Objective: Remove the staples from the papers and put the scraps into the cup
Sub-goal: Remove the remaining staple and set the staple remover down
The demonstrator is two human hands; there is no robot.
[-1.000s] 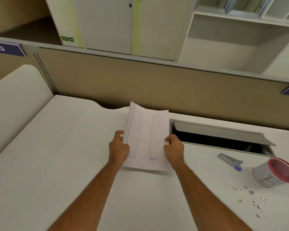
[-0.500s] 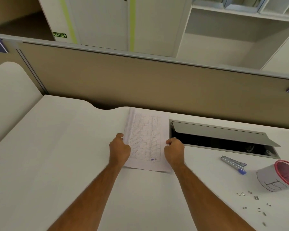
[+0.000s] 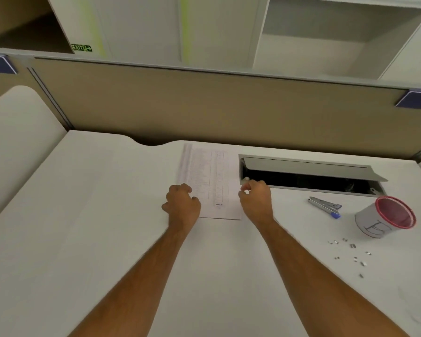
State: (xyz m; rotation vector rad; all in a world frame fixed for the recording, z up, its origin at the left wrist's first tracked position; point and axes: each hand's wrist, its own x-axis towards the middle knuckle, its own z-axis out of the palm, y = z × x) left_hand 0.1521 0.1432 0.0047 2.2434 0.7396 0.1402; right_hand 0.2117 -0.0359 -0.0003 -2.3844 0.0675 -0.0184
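The left hand [image 3: 183, 205] was seen with its fingers curled, its grip lying at the left edge of the printed papers [image 3: 210, 181]; whether the sheets were actually pinched could not be told. The right hand [image 3: 256, 200] was likewise curled at the right edge of the papers, its fingertips close to the sheet, and a grasp could not be confirmed there either. The papers were laid flat on the white worktop [image 3: 83, 215], between the two hands, with columns of small print visible but unreadable. Just beyond the right hand, an open cable hatch [image 3: 309, 176] was set into the worktop, its flap raised. Further right, a metal staple remover with a blue tip [image 3: 325, 206] was lying on the worktop. Near it, a white paper cup with a red rim [image 3: 384, 218] was tilted, its mouth turned toward the camera. Loose staples [image 3: 353, 254] were scattered on the worktop just in front of the cup, outside it.
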